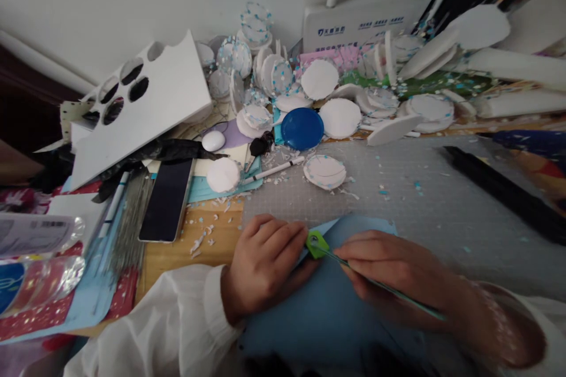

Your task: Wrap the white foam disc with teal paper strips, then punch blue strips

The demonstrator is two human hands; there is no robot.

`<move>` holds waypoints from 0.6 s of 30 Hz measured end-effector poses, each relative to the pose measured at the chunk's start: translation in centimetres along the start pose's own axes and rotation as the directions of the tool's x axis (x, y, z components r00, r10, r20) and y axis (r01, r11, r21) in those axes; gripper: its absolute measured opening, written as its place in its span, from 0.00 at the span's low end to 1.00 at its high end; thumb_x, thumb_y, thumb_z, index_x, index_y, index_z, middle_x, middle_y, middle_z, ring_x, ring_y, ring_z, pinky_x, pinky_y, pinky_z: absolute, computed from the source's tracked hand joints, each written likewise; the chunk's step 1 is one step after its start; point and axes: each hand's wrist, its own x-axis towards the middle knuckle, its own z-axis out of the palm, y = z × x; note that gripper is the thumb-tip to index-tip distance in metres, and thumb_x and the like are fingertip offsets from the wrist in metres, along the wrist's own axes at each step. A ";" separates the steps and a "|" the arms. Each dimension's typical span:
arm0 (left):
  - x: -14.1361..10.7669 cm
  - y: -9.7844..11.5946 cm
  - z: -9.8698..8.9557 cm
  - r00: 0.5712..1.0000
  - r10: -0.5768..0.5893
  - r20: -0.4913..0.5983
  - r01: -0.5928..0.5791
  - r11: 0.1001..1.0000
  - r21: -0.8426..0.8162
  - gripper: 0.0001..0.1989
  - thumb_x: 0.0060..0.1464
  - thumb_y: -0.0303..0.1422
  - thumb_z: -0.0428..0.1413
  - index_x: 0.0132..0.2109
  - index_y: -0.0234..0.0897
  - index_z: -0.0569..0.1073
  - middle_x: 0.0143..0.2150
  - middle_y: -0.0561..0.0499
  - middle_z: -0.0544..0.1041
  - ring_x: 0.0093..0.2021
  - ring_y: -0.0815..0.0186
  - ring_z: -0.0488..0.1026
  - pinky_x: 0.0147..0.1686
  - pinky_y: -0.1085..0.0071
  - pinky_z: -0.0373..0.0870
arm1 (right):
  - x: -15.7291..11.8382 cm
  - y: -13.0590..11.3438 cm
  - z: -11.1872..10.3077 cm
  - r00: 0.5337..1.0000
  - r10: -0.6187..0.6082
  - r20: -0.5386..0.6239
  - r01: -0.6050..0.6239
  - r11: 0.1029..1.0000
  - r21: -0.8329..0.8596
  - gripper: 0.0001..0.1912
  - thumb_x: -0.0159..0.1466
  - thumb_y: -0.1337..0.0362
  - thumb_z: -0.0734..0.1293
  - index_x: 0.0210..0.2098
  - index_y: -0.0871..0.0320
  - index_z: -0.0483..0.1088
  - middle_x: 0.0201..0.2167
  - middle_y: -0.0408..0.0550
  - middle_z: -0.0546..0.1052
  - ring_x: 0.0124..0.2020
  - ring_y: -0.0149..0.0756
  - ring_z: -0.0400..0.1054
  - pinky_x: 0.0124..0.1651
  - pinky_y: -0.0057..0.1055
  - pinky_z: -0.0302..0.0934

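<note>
My left hand (265,265) is closed around the edge of a small bright green piece (316,244) with a dark mark on it. From the right, my right hand (393,271) pinches a long thin green stick (398,294) whose tip reaches the green piece. Beneath both hands lies a blue sheet (327,318). Beyond it, a white foam disc with blue specks (325,171) rests on the grey cutting mat (398,182), with a white pen (278,169) to its left.
Foam discs, a blue round lid (302,129) and a white box with round holes (145,112) line the back. A phone (167,200) and plastic bottles (39,283) are left. A black cutter (504,188) lies right.
</note>
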 end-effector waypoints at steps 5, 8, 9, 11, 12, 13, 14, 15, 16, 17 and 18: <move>0.1 0.1 0.0 1.000 -0.004 0.001 0.004 1.000 -0.004 0.12 0.55 0.33 0.61 0.45 0.31 0.74 0.41 0.46 0.82 0.37 0.63 0.77 0.40 0.63 0.70 | 0.5 0.0 0.1 0.972 0.188 -0.142 -0.174 0.979 0.107 0.12 0.61 0.74 0.66 0.43 0.55 0.68 0.34 0.46 0.78 0.35 0.33 0.75 0.39 0.28 0.72; 0.1 0.1 -0.3 1.000 0.015 -0.026 -0.015 1.000 -0.024 0.13 0.53 0.33 0.62 0.44 0.30 0.74 0.40 0.45 0.82 0.35 0.63 0.77 0.38 0.63 0.70 | 0.2 0.5 0.8 0.890 0.376 -0.256 -0.357 0.926 0.120 0.12 0.60 0.72 0.67 0.42 0.53 0.66 0.37 0.45 0.77 0.39 0.33 0.75 0.42 0.30 0.71; 0.1 0.1 -0.4 0.999 0.021 -0.031 -0.022 0.999 -0.037 0.13 0.53 0.33 0.62 0.44 0.30 0.74 0.40 0.45 0.82 0.35 0.63 0.77 0.38 0.63 0.70 | 0.1 0.7 1.1 0.864 0.428 -0.267 -0.412 0.904 0.116 0.11 0.61 0.71 0.67 0.41 0.53 0.65 0.38 0.45 0.77 0.39 0.34 0.75 0.42 0.31 0.70; 0.1 0.0 -0.6 0.999 0.030 -0.030 -0.032 0.997 -0.075 0.14 0.53 0.34 0.62 0.45 0.30 0.74 0.40 0.44 0.82 0.35 0.63 0.77 0.38 0.63 0.70 | 0.0 1.2 1.4 0.833 0.492 -0.253 -0.482 0.870 0.107 0.09 0.63 0.68 0.66 0.42 0.53 0.65 0.39 0.46 0.77 0.40 0.35 0.75 0.42 0.32 0.70; 0.1 -0.1 -0.7 0.999 0.032 -0.026 -0.034 0.995 -0.097 0.14 0.53 0.34 0.61 0.45 0.30 0.74 0.40 0.44 0.82 0.35 0.63 0.77 0.37 0.63 0.70 | 0.0 1.4 1.4 0.830 0.505 -0.237 -0.496 0.863 0.102 0.08 0.63 0.68 0.65 0.42 0.53 0.64 0.39 0.47 0.77 0.40 0.35 0.75 0.42 0.33 0.70; 0.1 -0.2 -0.8 0.999 0.034 -0.023 -0.037 0.992 -0.118 0.15 0.53 0.35 0.61 0.46 0.31 0.74 0.40 0.44 0.82 0.35 0.63 0.77 0.37 0.64 0.70 | 0.0 1.5 1.4 0.834 0.506 -0.219 -0.498 0.862 0.094 0.07 0.64 0.67 0.64 0.42 0.53 0.64 0.40 0.47 0.78 0.41 0.36 0.74 0.42 0.34 0.69; 0.1 -0.3 -0.8 0.999 0.040 -0.021 -0.042 0.990 -0.138 0.15 0.54 0.35 0.61 0.46 0.31 0.74 0.40 0.44 0.82 0.35 0.63 0.77 0.36 0.64 0.70 | 0.1 1.6 1.3 0.841 0.502 -0.200 -0.494 0.864 0.091 0.07 0.65 0.67 0.63 0.43 0.53 0.63 0.40 0.48 0.78 0.42 0.37 0.74 0.42 0.35 0.69; 0.1 -0.4 -0.9 0.999 0.049 -0.021 -0.052 0.987 -0.155 0.15 0.54 0.35 0.61 0.46 0.31 0.74 0.39 0.44 0.82 0.35 0.63 0.77 0.36 0.64 0.71 | 0.2 1.7 1.2 0.849 0.497 -0.181 -0.487 0.868 0.100 0.06 0.66 0.68 0.62 0.43 0.53 0.62 0.40 0.48 0.78 0.43 0.38 0.75 0.42 0.35 0.69; 0.1 -0.4 -0.9 0.998 0.062 -0.019 -0.065 0.983 -0.170 0.15 0.54 0.35 0.60 0.46 0.31 0.73 0.39 0.44 0.82 0.35 0.63 0.77 0.35 0.64 0.71 | 0.4 1.8 1.0 0.856 0.491 -0.164 -0.476 0.871 0.121 0.06 0.66 0.68 0.61 0.42 0.53 0.60 0.41 0.49 0.78 0.44 0.39 0.75 0.42 0.36 0.69; 0.2 -0.5 -0.9 0.997 0.079 -0.019 -0.081 0.980 -0.181 0.15 0.54 0.35 0.60 0.46 0.31 0.73 0.39 0.43 0.82 0.35 0.63 0.77 0.35 0.64 0.71 | 0.5 1.8 0.8 0.861 0.487 -0.146 -0.467 0.872 0.148 0.06 0.67 0.69 0.60 0.42 0.52 0.59 0.42 0.49 0.78 0.44 0.40 0.75 0.41 0.36 0.70; 0.2 -0.6 -0.9 0.995 0.096 -0.021 -0.098 0.977 -0.189 0.15 0.54 0.36 0.60 0.45 0.30 0.74 0.39 0.43 0.82 0.34 0.63 0.77 0.35 0.64 0.71 | 0.6 1.8 0.6 0.867 0.482 -0.127 -0.459 0.871 0.176 0.07 0.67 0.69 0.59 0.42 0.52 0.58 0.42 0.50 0.79 0.45 0.40 0.75 0.40 0.35 0.70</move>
